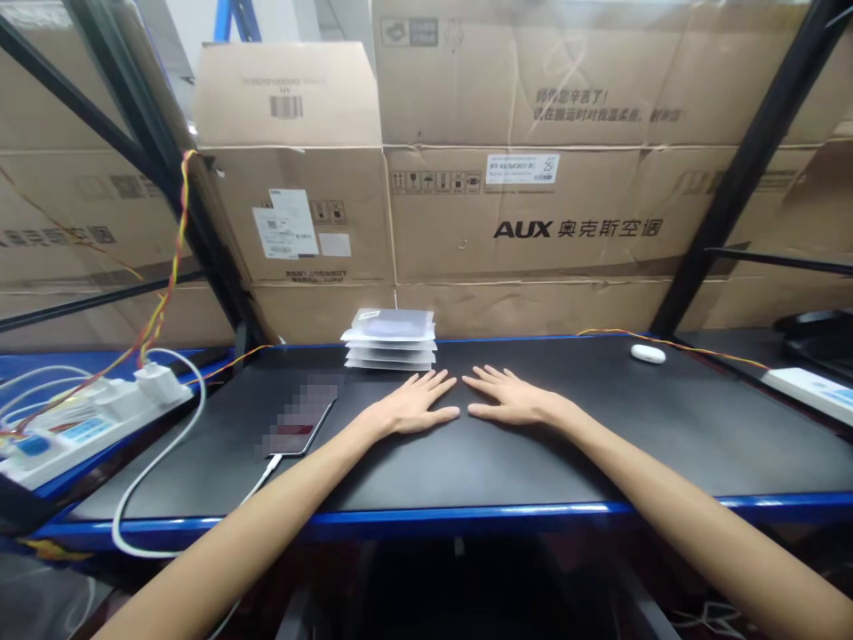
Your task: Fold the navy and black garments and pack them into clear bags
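My left hand [417,404] lies flat on the dark tabletop [506,467], palm down with its fingers spread, holding nothing. My right hand [510,396] rests the same way a short distance to the right, its fingers pointing toward the left hand and not touching it. Just behind my left hand is a stack of thin white packets [392,342], near the back edge. To the left of that hand lies a phone [303,422] with a white cable plugged into its near end; part of the phone is blurred out.
Power strips stand at the left [99,422] and right [813,391], with cables around the left one. A small white case [648,354] sits at the back right. Cardboard [466,240] walls the back, between black metal posts. A blue edge [480,516] runs along the front.
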Tool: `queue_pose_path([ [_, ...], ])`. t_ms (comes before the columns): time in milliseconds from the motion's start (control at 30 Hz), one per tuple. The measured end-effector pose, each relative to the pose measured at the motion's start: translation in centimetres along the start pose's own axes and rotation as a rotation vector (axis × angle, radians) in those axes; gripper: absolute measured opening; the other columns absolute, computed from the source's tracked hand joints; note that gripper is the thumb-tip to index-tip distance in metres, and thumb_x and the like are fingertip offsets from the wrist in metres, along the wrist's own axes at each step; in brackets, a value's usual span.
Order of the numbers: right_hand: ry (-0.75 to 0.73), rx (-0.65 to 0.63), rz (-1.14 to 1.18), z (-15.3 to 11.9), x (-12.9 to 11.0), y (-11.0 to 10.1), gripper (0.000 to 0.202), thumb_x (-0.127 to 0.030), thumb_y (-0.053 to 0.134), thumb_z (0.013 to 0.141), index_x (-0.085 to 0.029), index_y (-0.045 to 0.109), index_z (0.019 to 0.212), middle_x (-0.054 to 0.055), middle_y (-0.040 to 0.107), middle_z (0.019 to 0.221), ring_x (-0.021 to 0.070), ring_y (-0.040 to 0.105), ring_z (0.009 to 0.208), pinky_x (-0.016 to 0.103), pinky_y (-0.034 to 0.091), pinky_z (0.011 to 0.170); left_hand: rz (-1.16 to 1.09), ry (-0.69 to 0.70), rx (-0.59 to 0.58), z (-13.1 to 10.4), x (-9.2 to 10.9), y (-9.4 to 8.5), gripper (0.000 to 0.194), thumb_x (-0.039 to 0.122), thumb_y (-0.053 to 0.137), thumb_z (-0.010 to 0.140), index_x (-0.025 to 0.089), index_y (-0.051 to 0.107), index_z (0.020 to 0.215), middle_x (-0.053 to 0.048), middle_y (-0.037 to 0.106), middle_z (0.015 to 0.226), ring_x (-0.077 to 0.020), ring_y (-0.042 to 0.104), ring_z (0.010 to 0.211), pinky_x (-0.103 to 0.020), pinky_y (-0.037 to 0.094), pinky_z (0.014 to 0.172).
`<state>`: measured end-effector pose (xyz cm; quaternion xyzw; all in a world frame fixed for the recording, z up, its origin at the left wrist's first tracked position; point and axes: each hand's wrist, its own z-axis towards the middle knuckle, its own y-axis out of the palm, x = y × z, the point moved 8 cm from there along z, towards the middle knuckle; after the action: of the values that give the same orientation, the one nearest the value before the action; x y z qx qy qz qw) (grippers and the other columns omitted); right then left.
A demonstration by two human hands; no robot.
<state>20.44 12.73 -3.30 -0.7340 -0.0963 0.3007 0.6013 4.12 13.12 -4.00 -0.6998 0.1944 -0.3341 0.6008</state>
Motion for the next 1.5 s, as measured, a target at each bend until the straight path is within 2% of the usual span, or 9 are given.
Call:
queue_pose_path([
  [400, 0.002, -0.008, -0.021, -0.1, -0.2, -0.1, 0.093, -0.084, 0.031, 0.084, -0.026, 0.022, 0.156, 0.009, 0.010, 0.164, 0.0307, 0.002, 0.151, 0.053, 0.002, 0.121, 0.006, -0.009, -0.008, 0.0, 0.1, -0.1, 0.080, 0.074, 0.024, 0.093, 0.028, 0.013, 0.158, -0.005, 0.006, 0.164, -0.0265, 0.002, 0.152, -0.048, 0.004, 0.123],
  [1033, 0.001, 0.001, 0.000, 0.0, -0.2, -0.1, 0.091, -0.082, 0.034, 0.085, -0.027, 0.024, 0.156, 0.008, 0.012, 0.164, 0.0315, 0.003, 0.151, 0.053, 0.002, 0.121, -0.004, -0.011, -0.001, 0.0, 0.2, -0.2, 0.080, 0.072, 0.027, 0.094, 0.026, 0.016, 0.158, -0.007, 0.007, 0.164, -0.0285, 0.004, 0.152, -0.049, 0.004, 0.122],
  [1233, -0.007, 0.011, 0.010, 0.0, -0.1, -0.1, 0.089, -0.081, 0.036, 0.085, -0.028, 0.025, 0.155, 0.007, 0.013, 0.164, 0.0319, 0.003, 0.151, 0.054, 0.003, 0.121, -0.001, -0.002, 0.014, 0.0, 0.3, -0.2, 0.080, 0.072, 0.030, 0.094, 0.025, 0.018, 0.157, -0.009, 0.010, 0.164, -0.0301, 0.007, 0.152, -0.052, 0.008, 0.122],
  [1300, -0.008, 0.011, 0.008, 0.0, -0.1, -0.1, 0.089, -0.081, 0.036, 0.085, -0.028, 0.025, 0.156, 0.008, 0.014, 0.163, 0.0316, 0.003, 0.151, 0.054, 0.003, 0.121, 0.017, 0.026, 0.065, 0.0, 0.7, -0.9, 0.078, 0.070, 0.036, 0.093, 0.024, 0.027, 0.155, -0.011, 0.021, 0.162, -0.0315, 0.020, 0.149, -0.050, 0.019, 0.120],
  [1367, -0.003, 0.003, 0.004, 0.0, -0.1, -0.1, 0.090, -0.082, 0.036, 0.085, -0.027, 0.025, 0.156, 0.009, 0.013, 0.163, 0.0318, 0.003, 0.151, 0.054, 0.003, 0.121, 0.034, 0.082, 0.180, -0.1, 1.2, -2.5, 0.065, 0.063, 0.045, 0.094, 0.023, 0.048, 0.145, -0.011, 0.047, 0.150, -0.0291, 0.045, 0.137, -0.043, 0.036, 0.112],
  [1433, -0.001, -0.002, 0.003, 0.0, -0.1, -0.1, 0.091, -0.082, 0.035, 0.085, -0.027, 0.025, 0.156, 0.010, 0.013, 0.163, 0.0321, 0.002, 0.151, 0.055, 0.002, 0.121, 0.051, 0.131, 0.392, -0.6, 1.2, -5.2, 0.042, 0.049, 0.050, 0.095, 0.023, 0.067, 0.123, -0.007, 0.069, 0.124, -0.0234, 0.064, 0.113, -0.035, 0.048, 0.098],
  [1500, -0.001, -0.002, 0.007, 0.0, -0.1, -0.1, 0.091, -0.082, 0.036, 0.084, -0.027, 0.025, 0.156, 0.009, 0.013, 0.164, 0.0325, 0.002, 0.150, 0.055, 0.002, 0.121, 0.092, 0.143, 0.651, -1.7, 0.5, -8.4, 0.028, 0.035, 0.050, 0.096, 0.022, 0.073, 0.105, -0.005, 0.075, 0.103, -0.0203, 0.068, 0.097, -0.034, 0.052, 0.090],
])
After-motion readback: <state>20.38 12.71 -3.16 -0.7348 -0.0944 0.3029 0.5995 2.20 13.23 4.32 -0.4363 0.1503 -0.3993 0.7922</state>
